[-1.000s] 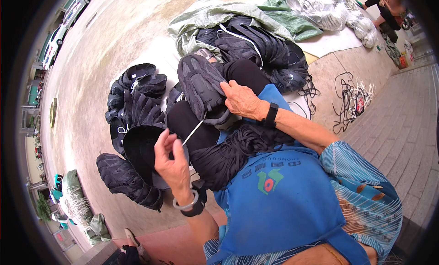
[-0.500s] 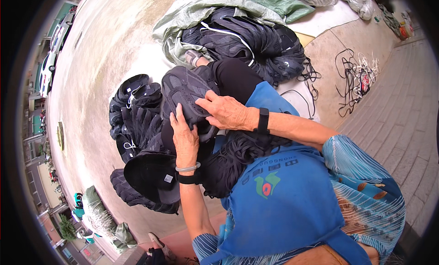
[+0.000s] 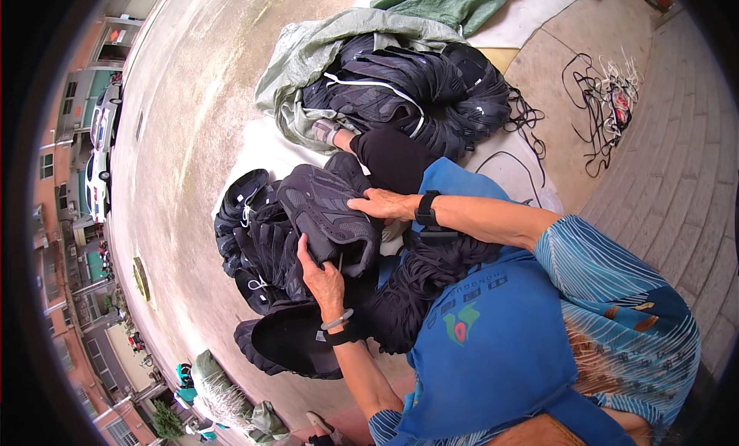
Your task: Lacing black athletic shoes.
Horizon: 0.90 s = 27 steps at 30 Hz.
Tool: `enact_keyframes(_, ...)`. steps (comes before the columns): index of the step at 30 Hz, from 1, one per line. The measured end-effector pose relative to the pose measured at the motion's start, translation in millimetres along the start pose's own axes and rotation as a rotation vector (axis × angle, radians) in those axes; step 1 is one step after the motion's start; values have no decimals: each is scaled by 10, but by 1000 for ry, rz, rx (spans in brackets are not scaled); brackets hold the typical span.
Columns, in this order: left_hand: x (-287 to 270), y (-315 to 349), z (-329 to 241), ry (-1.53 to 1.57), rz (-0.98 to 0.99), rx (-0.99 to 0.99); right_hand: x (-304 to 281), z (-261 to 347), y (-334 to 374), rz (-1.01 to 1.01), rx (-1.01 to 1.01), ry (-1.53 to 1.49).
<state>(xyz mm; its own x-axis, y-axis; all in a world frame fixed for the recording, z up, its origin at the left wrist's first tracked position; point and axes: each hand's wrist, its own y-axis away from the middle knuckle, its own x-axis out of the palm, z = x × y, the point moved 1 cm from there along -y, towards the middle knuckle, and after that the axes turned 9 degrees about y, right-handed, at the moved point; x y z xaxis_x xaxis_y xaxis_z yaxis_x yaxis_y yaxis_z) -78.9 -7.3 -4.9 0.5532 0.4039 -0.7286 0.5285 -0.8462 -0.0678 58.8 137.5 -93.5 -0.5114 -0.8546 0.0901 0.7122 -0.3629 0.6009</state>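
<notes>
A dark grey shoe upper (image 3: 327, 207) with mesh panels rests over my knee, its hollow opening turned toward me. My left hand (image 3: 322, 283) grips its near left edge, thumb by the opening. On the upper's right side, my right hand (image 3: 377, 204) is closed on the edge; the fingertips underneath are hidden. A thick bunch of black shoelaces (image 3: 431, 273) lies in my lap on the blue apron (image 3: 493, 346). Left of my knee sits a pile of dark shoe uppers (image 3: 258, 249), some with white ties. Another black upper (image 3: 289, 342) lies below my left wrist.
Ahead, a pale green woven sack (image 3: 289, 65) lies around a large bundle of dark uppers (image 3: 400, 92) tied with white cord. Loose black and white laces (image 3: 604, 111) are on the ground at right. Parked cars (image 3: 98, 153) stand far left.
My right hand has slid off the upper's face to its right side. My left hand has shifted down to its near edge. The upper has tilted, showing more opening. The whole view has shifted.
</notes>
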Motion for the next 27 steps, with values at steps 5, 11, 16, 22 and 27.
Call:
enact_keyframes(5, 33, -108, -144, 86, 44, -118, -116, -4, 67, -20, -60, -108)
enact_keyframes(11, -76, -171, 56, 314, 128, -284, -3, -151, -208, -137, -138, -46)
enact_keyframes(16, -50, -209, -79, 372, 81, -415, -23, -137, -214, -97, -129, -117)
enact_keyframes(22, 50, -111, -400, 436, 18, -474, -83, -96, -155, -99, -191, -195)
enact_keyframes(27, 127, 353, -280, 379, -72, -419, -86, -45, -84, -63, -300, -147)
